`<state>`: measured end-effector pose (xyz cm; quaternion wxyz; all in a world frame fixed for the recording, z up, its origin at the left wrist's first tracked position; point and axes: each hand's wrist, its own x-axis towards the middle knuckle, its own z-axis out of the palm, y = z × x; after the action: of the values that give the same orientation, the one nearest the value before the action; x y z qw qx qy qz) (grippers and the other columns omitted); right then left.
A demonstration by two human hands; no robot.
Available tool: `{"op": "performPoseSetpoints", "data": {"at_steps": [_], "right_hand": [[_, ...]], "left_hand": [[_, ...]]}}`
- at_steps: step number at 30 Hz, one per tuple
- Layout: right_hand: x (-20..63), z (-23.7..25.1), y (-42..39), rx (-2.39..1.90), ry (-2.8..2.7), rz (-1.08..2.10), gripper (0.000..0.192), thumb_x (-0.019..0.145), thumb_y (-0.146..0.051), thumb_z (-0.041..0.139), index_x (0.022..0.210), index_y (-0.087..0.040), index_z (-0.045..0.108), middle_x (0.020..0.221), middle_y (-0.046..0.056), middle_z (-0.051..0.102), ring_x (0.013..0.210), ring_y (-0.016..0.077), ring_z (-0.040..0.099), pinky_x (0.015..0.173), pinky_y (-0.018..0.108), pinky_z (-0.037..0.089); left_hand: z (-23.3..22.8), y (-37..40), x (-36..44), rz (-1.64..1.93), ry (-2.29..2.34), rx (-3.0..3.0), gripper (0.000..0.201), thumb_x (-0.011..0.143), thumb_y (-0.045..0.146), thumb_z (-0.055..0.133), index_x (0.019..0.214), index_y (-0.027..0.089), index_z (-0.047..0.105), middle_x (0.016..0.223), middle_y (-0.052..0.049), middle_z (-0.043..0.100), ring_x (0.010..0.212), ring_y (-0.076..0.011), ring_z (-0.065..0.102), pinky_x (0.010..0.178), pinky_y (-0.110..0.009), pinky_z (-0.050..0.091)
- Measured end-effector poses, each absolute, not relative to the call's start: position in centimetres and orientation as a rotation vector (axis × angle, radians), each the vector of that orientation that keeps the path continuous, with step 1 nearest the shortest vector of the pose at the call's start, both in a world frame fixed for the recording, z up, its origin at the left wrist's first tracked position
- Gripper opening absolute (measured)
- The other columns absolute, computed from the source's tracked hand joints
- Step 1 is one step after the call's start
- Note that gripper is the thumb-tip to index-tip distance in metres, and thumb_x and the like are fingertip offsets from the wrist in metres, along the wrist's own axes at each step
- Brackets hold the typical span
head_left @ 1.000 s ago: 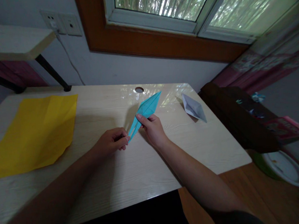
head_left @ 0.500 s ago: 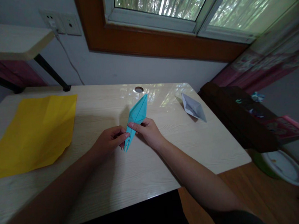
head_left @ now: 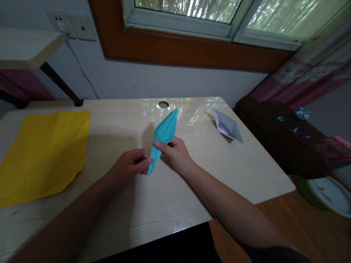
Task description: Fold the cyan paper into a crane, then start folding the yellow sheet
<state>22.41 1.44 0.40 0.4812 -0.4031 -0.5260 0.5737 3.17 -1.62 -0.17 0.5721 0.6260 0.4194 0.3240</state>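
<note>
A folded sheet of turquoise origami paper, long and kite-shaped, is held up above the middle of the table, its wide point slanting away to the upper right. My right hand grips it near the middle, thumb on top and fingers behind. Lower down, my left hand pinches the narrow end between thumb and curled fingers. That end tapers to a tip just below the left thumb. The fingers under the paper are partly hidden.
Yellow paper lies creased at the table's left. A folded white paper boat sits at the right, near the table edge. A raised shelf stands at the back left. Beyond the right edge are a dark cabinet and a round basin.
The turquoise paper has tilted slightly, its upper point shifting right. At the lower end, the two separate tips have come together, with my left fingers closed more tightly there.
</note>
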Motion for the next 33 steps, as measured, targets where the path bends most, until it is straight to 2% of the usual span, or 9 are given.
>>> {"op": "performPoseSetpoints", "data": {"at_steps": [33], "right_hand": [[22.58,0.33,1.59,-1.004,-1.334,1.376,0.035,0.075,-0.05,0.081,0.065,-0.021,0.064,0.062,-0.002,0.056,0.063,0.0142,0.048,0.06,0.029,0.038]], "left_hand": [[-0.02,-1.61,3.19,0.741,0.974,1.519,0.028,0.093,0.04,0.061,0.074,0.019,0.06,0.062,0.002,0.063,0.058,-0.0118,0.058,0.059,-0.024,0.047]]}}
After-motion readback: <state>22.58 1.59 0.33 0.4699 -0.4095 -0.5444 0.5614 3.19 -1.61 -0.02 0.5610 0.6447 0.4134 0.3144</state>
